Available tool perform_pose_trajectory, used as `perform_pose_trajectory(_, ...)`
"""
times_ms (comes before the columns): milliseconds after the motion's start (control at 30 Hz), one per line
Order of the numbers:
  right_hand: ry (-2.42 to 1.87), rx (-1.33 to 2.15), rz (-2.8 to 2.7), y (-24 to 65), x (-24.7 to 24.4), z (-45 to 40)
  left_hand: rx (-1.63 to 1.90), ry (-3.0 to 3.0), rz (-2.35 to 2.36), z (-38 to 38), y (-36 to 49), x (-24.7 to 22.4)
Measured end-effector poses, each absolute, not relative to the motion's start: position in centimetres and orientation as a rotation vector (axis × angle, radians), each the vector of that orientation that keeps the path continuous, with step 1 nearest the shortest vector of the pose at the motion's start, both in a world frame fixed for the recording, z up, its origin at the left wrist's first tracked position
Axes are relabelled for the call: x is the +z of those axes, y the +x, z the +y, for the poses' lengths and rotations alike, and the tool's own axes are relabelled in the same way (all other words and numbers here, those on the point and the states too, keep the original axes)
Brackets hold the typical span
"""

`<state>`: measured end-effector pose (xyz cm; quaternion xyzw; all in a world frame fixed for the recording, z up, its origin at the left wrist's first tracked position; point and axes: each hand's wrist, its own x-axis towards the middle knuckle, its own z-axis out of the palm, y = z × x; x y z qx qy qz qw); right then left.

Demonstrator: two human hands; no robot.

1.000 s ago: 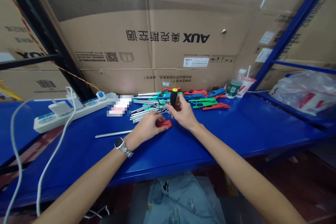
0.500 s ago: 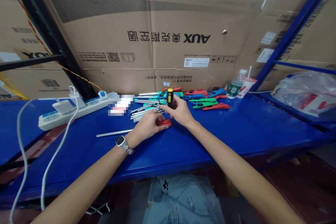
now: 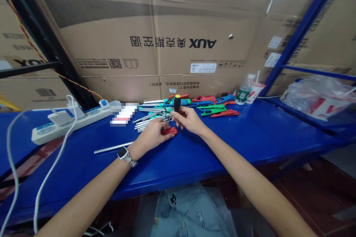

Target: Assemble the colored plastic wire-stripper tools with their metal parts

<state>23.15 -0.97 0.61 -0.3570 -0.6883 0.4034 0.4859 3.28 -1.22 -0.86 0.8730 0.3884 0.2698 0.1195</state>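
My left hand (image 3: 152, 133) is closed around a red long-nosed lighter (image 3: 170, 130), pressing it to the tabletop. A metal tube (image 3: 112, 148) sticks out leftward from beneath my left wrist; whether it joins the red body is hidden. In my right hand (image 3: 189, 119) is a screwdriver (image 3: 177, 103) with a black and yellow handle. It stands nearly upright above the right end of the red body, its tip too small to make out. Just behind my hands lie several metal tubes (image 3: 146, 122) with green and teal parts.
Red, blue and green lighter bodies (image 3: 214, 108) lie in a pile at the back right. A bottle (image 3: 243, 92) and a cup with a straw (image 3: 255, 92) stand beyond them. At left are a power strip (image 3: 83, 116) with cables and a blurred-out item (image 3: 124, 114). Cardboard (image 3: 167, 14) backs the blue table (image 3: 222, 148).
The view has shifted slightly, so everything sits a little further left. Both hands keep their grips; the screwdriver handle looks slightly turned, with less yellow showing.
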Motion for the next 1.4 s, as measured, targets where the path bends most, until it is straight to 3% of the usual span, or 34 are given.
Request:
perform_pose_trajectory(267, -0.885, 0.884, -1.643, 21.7, 0.4, -0.7, 1.481, 2.048, 0.874, -0.3, 5.1, 5.5)
perform_pose_trajectory(500, -0.899, 0.898, -1.584, 21.7, 0.6, -0.9, 1.684, 1.973, 0.829, 0.4, 9.1, 6.2)
perform_pose_trajectory(800, -0.815, 1.015, -1.744, 23.7, 2.2, -1.7, 1.360, 2.013, 0.626, -0.3, 7.6, 5.1)
perform_pose_trajectory(1033, -0.907, 0.832, -1.620, 22.0, 0.8, -0.4, 1.725, 1.768, 0.728, -0.4, 9.7, 4.5)
perform_pose_trajectory(1300, -0.845, 0.938, -1.737, 23.5, 1.8, -1.6, 1.416, 2.010, 0.638, -0.3, 8.7, 4.9)
perform_pose_trajectory(1400, -0.869, 0.904, -1.728, 23.8, 2.1, -1.3, 1.473, 1.957, 0.703, -0.3, 8.9, 4.8)
